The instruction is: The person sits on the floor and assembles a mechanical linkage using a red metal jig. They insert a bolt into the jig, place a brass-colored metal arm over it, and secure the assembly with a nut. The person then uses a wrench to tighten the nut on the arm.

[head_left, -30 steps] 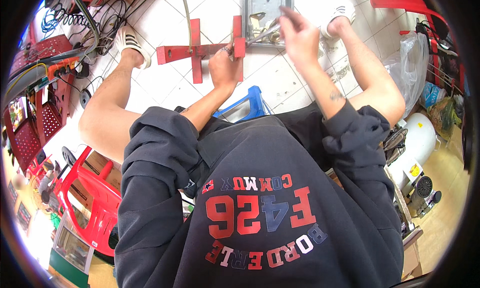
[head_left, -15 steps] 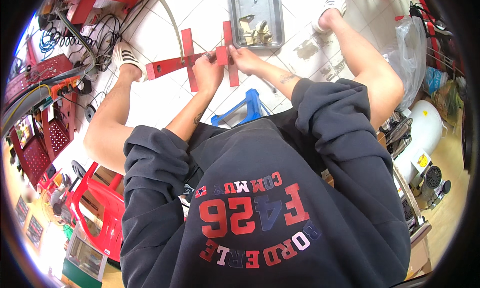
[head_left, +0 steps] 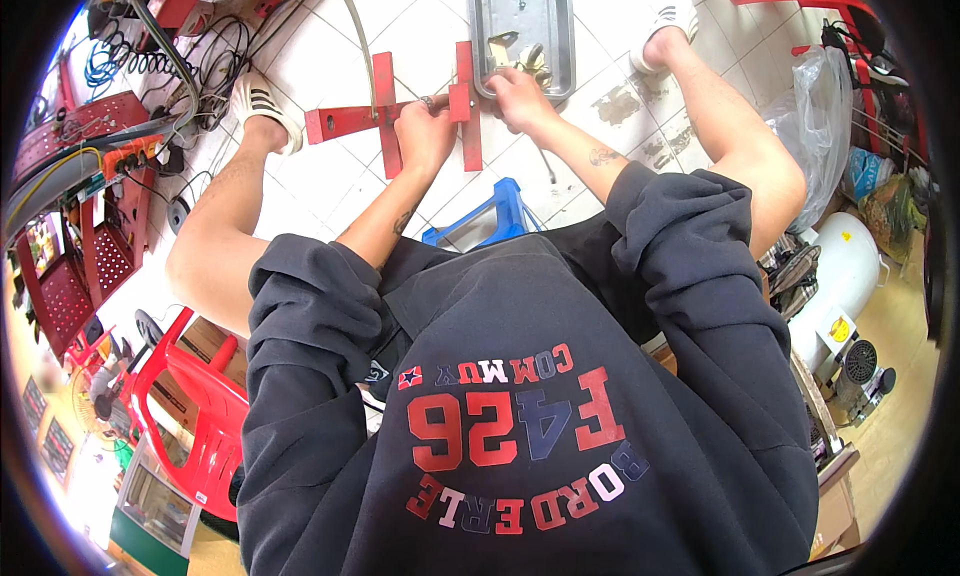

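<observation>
A red metal frame (head_left: 384,91), built of a long bar and two crosspieces, lies on the tiles between my feet. My left hand (head_left: 426,136) is closed around its long bar, close to the right crosspiece (head_left: 466,66). Just right of that crosspiece, my right hand (head_left: 520,101) is apart from the frame, its fingers curled together beside the grey tray (head_left: 568,36). Whatever those fingers may hold is hidden. Inside the tray lie several brass-coloured metal parts (head_left: 500,46), partly covered by my right hand.
A blue plastic stool (head_left: 500,216) stands nearer to me. A thin dark rod (head_left: 548,166) lies on the floor by my right forearm. Cables (head_left: 215,61) and red perforated metal panels (head_left: 75,196) crowd the left; a white tank (head_left: 840,266) stands at right.
My right hand has left the right end of the red frame and moved right, to the tray's near left corner. My left hand keeps its hold on the frame.
</observation>
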The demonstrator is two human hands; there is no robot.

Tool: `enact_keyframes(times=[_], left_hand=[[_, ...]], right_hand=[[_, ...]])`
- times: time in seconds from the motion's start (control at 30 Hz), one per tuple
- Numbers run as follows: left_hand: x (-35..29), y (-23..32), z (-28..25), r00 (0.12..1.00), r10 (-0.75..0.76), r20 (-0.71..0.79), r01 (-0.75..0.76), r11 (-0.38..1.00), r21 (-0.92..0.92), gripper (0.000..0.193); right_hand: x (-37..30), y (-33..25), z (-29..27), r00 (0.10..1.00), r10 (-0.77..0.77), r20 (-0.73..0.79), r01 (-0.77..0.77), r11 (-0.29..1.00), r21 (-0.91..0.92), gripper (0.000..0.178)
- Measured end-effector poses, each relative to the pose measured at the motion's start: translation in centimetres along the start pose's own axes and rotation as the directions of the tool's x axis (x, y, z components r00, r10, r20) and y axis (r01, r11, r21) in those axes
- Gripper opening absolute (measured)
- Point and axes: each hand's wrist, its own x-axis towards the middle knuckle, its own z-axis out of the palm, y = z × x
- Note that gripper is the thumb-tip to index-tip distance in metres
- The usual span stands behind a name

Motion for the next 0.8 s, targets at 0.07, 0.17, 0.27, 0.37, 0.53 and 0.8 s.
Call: enact_keyframes(times=[0.07,0.17,0.27,0.37,0.53,0.8], left_hand=[[-0.1,0.2,-0.1,1.0,-0.011,0.005,0.011,1.0,-0.013,0.04],[-0.5,1.1,-0.5,0.997,-0.063,0.035,0.063,0.998,0.004,0.037],[-0.7,2.0,-1.0,0.99,-0.122,0.069,0.118,0.991,0.055,0.039],[-0.5,1.6,-1.0,0.994,-0.096,0.056,0.092,0.994,0.064,0.039],[-0.4,0.8,-0.5,0.998,-0.056,0.022,0.055,0.998,0.035,0.045],[0.0,-0.2,-0.1,0.998,-0.066,0.004,0.066,0.997,0.05,0.04]], right_hand=[[0.1,0.4,0.2,0.999,0.048,0.008,-0.045,0.97,-0.24,0.04],[0.9,1.8,1.4,0.989,-0.144,0.042,0.15,0.948,-0.28,0.044],[1.5,2.6,1.3,0.962,-0.274,0.024,0.27,0.923,-0.274,0.035],[1.3,2.0,0.9,0.983,-0.182,0.022,0.183,0.972,-0.15,0.031],[1.4,1.9,1.3,0.997,-0.02,0.069,0.03,0.989,-0.144,0.037],[1.0,1.9,1.2,0.989,-0.084,0.124,0.1,0.986,-0.133,0.038]])
